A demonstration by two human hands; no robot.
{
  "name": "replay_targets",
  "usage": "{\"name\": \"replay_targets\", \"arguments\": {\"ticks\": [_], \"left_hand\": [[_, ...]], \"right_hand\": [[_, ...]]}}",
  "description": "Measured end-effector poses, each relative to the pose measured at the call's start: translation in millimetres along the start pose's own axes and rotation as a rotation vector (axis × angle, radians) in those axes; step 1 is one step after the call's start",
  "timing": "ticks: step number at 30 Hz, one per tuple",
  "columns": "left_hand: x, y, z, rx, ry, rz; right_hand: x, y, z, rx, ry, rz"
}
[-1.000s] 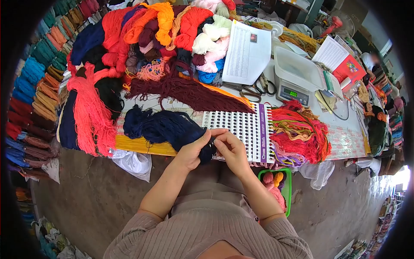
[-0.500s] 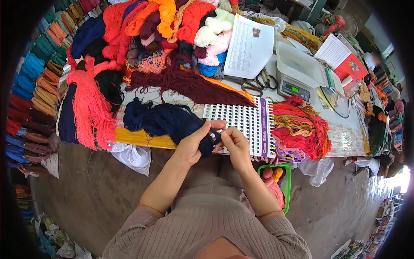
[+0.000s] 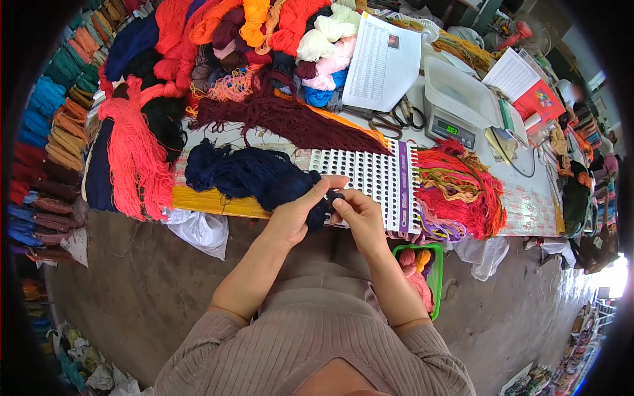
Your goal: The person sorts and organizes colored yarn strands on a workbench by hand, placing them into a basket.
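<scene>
A navy blue yarn bundle (image 3: 251,173) lies along the front edge of the table, and its right end is in my hands. My left hand (image 3: 300,210) is closed round that end, thumb on top. Close beside it, my right hand (image 3: 358,214) pinches a dark strand or the tip of the bundle between thumb and fingers. Under and behind my hands lies a white card with rows of holes and a purple strip (image 3: 403,191). Many coloured threads (image 3: 459,191) hang from its right edge. Dark maroon yarn (image 3: 297,125) stretches behind the navy bundle.
Coral yarn (image 3: 135,152) hangs over the left table edge. Behind are piled skeins (image 3: 290,26), a printed sheet (image 3: 383,63), scissors (image 3: 411,113) and a scale (image 3: 452,129) with a clear tray. A green basket (image 3: 437,280) stands below the table. A person is far right.
Both hands stay close together at the bundle's end, with the right fingers shifted slightly. The whole view has moved a little. The scale display now shows a different number.
</scene>
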State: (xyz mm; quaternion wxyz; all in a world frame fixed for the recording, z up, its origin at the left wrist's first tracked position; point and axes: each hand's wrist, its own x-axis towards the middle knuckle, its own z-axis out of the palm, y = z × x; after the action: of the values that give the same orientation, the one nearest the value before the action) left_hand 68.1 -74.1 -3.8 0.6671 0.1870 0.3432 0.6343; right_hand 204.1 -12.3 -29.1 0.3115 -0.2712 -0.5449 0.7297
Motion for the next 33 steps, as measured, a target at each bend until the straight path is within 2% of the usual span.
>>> {"name": "replay_targets", "arguments": {"ticks": [3, 5, 8, 10, 12, 14, 16, 19, 21, 22, 23, 24, 25, 26, 27, 29, 30, 32, 33], "left_hand": [[0, -7, 6, 0.097, 0.101, 0.053], [2, -10, 4, 0.14, 0.189, 0.2], [1, -9, 5, 0.078, 0.162, 0.083], [6, -11, -2, 0.027, 0.13, 0.102], [8, -9, -7, -0.024, 0.096, 0.119], [10, -5, -8, 0.024, 0.073, 0.137], [6, -5, -1, 0.284, 0.149, 0.174], [7, -1, -3, 0.313, 0.143, 0.111], [9, 11, -17, 0.37, 0.156, -0.005], [4, 26, -23, 0.463, 0.138, -0.079], [5, 39, -40, 0.321, 0.098, -0.116], [6, 56, -53, 0.157, 0.203, -0.079], [8, 81, -71, -0.004, 0.084, 0.011], [6, 104, -89, -0.09, 0.101, 0.117], [3, 127, -107, -0.144, 0.104, 0.246], [-4, 175, -151, -0.294, 0.106, 0.347], [-9, 197, -181, -0.251, 0.07, 0.384], [-22, 233, -223, -0.274, 0.084, 0.472], [-28, 249, -235, -0.266, 0.155, 0.524]], "right_hand": [[1, 4, -2, -0.037, 0.018, -0.033], [1, 6, -2, -0.05, 0.038, -0.083], [1, 7, -2, -0.095, 0.066, -0.157], [1, 8, -1, -0.11, 0.097, -0.161], [-1, -5, 3, 0.224, 0.12, 0.023], [0, -4, -1, 0.249, 0.111, 0.027], [-1, -4, -3, 0.236, 0.024, 0.064], [-2, -6, -4, -0.13, -0.095, 0.061], [-3, -17, -13, -0.162, -0.123, 0.056], [-2, -26, -25, -0.111, -0.088, 0.041], [0, -33, -38, -0.007, 0.031, -0.004], [-1, -46, -55, 0.166, 0.136, -0.069], [2, -52, -87, 0.333, 0.16, -0.172], [6, -58, -120, 0.418, 0.164, -0.28], [2, -76, -141, 0.465, 0.246, -0.301], [-8, -98, -208, 0.585, 0.258, -0.322], [-13, -107, -240, 0.641, 0.313, -0.34], [-25, -126, -295, 0.731, 0.655, -0.411], [-36, -125, -344, 0.673, 0.592, -0.44]]}}
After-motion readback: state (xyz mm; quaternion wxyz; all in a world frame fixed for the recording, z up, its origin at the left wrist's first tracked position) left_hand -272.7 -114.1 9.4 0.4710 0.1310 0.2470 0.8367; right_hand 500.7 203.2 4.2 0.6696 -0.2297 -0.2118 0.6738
